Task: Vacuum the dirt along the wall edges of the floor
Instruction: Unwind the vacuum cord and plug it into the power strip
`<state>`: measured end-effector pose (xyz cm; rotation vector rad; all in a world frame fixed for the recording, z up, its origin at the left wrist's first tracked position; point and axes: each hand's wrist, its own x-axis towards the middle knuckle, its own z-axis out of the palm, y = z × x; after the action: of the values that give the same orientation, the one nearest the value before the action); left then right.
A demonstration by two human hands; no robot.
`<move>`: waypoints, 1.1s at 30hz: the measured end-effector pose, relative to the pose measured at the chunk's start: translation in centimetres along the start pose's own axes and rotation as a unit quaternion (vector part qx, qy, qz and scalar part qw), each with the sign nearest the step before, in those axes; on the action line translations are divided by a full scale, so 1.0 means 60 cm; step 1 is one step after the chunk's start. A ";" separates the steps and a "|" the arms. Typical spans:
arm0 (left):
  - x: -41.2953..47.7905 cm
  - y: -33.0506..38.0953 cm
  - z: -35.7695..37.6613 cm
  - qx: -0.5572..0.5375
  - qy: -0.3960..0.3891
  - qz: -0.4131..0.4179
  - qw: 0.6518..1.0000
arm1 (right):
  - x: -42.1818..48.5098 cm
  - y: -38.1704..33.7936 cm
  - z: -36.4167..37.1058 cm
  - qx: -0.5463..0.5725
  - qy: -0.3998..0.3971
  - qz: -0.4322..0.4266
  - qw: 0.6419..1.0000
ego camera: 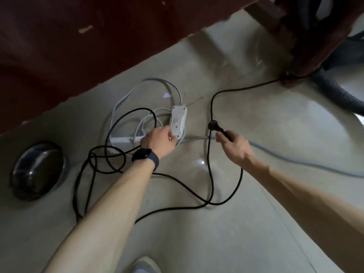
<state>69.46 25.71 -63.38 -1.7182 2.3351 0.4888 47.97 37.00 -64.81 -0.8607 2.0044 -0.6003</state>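
The black plug (213, 125) of the vacuum's lead sits in the right hand (235, 145), whose fingers curl round the stem just behind the plug head. The arm reaches forward and slightly inward, and the plug points toward the white power strip (178, 121), near it but not touching. The left hand (157, 141) reaches in from the other side, wrist turned down, and grips the near end of that strip with curled fingers. A dark watch (145, 156) is strapped on the left wrist.

The single black cord (211, 174) runs from the plug in several loose loops across the floor, one stretch leading up and away toward the ribbed vacuum hose (334, 89) at the far right, where one dark length of it shows.

There are two white strips: the one gripped and a second white strip (122, 141) lying flat beyond the left wrist, partly hidden. White cables (128, 95) coil around them, and one grey cable (295, 156) trails off to the right.

One metal bowl (38, 170) sits at the left. The floor (197, 233) is pale, glossy stone or tile. A dark red panel (69, 36) rises along its far edge, with a carved wooden leg (307, 46) at the upper right. The toe of one pale shoe (144, 265) shows at the bottom.
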 end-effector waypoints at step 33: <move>-0.033 0.150 -0.101 -0.638 -0.251 0.003 0.728 | -0.090 -0.070 -0.114 0.023 0.063 -0.119 0.991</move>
<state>61.68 27.57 -55.77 -1.4902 1.4976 2.5898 45.82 39.02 -55.62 -1.0662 2.0047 -0.8514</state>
